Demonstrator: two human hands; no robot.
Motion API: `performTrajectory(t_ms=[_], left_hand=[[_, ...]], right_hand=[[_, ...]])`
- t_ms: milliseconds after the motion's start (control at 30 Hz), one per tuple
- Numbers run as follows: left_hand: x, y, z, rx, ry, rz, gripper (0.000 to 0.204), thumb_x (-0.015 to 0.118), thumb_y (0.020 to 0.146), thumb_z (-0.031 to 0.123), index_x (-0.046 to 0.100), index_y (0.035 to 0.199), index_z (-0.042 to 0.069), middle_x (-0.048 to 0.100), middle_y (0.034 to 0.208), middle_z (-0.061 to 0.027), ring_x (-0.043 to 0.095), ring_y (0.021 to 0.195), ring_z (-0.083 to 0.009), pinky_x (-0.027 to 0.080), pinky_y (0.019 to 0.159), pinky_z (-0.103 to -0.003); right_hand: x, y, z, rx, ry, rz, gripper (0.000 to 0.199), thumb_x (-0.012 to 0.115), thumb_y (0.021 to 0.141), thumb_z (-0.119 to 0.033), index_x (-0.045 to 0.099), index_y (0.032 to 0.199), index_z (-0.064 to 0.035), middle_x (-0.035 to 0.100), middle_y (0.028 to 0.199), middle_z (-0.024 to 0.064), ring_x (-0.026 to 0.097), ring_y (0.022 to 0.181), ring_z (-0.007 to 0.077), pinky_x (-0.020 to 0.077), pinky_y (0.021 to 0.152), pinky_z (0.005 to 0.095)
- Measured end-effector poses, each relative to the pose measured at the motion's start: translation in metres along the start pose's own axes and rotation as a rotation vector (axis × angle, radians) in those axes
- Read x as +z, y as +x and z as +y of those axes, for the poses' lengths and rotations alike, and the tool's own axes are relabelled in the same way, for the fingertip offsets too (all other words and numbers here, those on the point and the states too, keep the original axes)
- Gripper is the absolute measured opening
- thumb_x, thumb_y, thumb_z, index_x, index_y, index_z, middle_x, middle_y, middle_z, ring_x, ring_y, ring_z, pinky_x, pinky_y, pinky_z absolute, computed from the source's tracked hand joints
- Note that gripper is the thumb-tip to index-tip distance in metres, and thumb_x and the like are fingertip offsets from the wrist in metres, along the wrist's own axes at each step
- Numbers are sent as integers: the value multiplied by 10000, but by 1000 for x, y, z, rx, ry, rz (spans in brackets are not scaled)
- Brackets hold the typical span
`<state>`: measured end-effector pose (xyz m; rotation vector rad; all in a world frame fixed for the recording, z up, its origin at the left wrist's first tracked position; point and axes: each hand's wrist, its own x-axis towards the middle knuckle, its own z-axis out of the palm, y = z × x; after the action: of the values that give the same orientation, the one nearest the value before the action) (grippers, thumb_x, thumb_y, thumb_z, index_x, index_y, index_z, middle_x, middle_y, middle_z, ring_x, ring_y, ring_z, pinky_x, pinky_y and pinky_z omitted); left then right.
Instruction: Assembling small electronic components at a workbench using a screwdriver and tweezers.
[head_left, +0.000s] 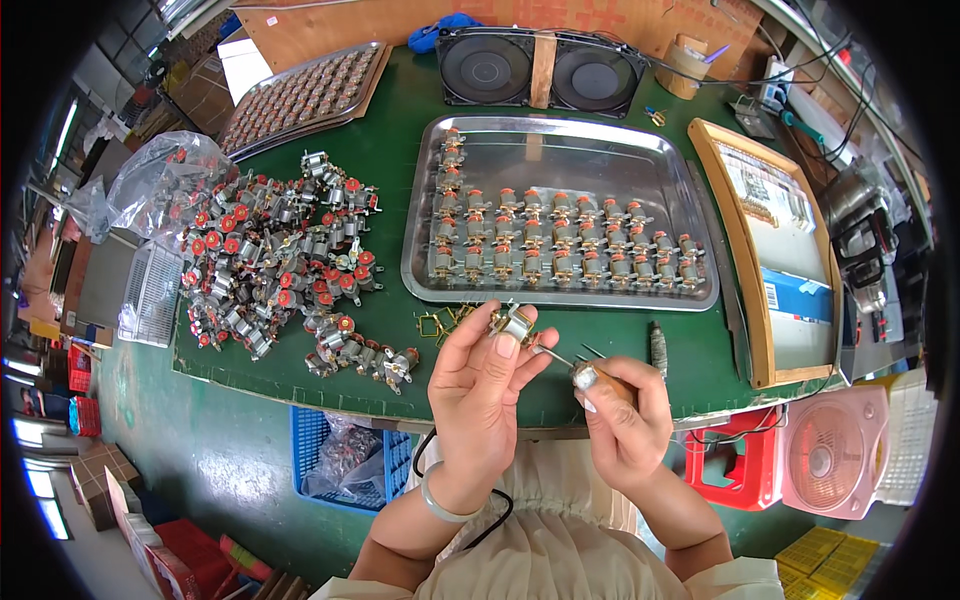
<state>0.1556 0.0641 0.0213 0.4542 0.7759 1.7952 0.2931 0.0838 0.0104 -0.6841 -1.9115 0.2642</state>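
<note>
On the green worktop (pixel 400 112), a rectangular silver metal tray (pixel 610 165) holds rows of small orange-topped metal components (pixel 533 235); left lies a heap of red-capped metal components (pixel 280 260), right a rectangular wooden frame (pixel 735 255), behind a twin black fan unit (pixel 592 76).

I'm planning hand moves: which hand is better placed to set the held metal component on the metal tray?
Probably the left hand: it holds the metal component near the metal tray, while the right hand grips a brown-handled tool.
</note>
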Motion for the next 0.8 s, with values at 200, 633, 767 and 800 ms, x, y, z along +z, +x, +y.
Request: performTrajectory(t_ms=[200,633,767,800], left_hand=[[-3,-2,3,85,40,-30,331,525,860,45,449,1180,13,567,1076,-183,605,917,-294,533,752,-326],[-1,-2,0,134,96,-70,330,521,864,53,440,1181,5,575,1054,-199,607,909,-309,538,749,-344],[-5,-4,2,114,100,-87,329,520,862,47,441,1179,3,575,1056,-197,607,909,-308,537,748,-347],[-6,-4,2,99,94,-114,330,518,862,43,439,1181,2,574,1060,-195,607,910,-306,536,753,-347]], right_hand=[[-15,9,-4,1244,1305,-234,334,402,933,-295,505,1058,-3,504,663,71,309,432,63,294,404,188],[9,7,-22,846,664,166,301,425,926,-253,506,833,21,460,572,50,416,481,97,362,459,231],[-17,12,0,1468,1103,-276,427,367,934,-337,527,803,37,491,563,82,377,386,99,357,382,227],[-17,7,4,1489,1246,-307,450,362,932,-357,535,794,35,521,583,106,410,377,113,376,359,230]])
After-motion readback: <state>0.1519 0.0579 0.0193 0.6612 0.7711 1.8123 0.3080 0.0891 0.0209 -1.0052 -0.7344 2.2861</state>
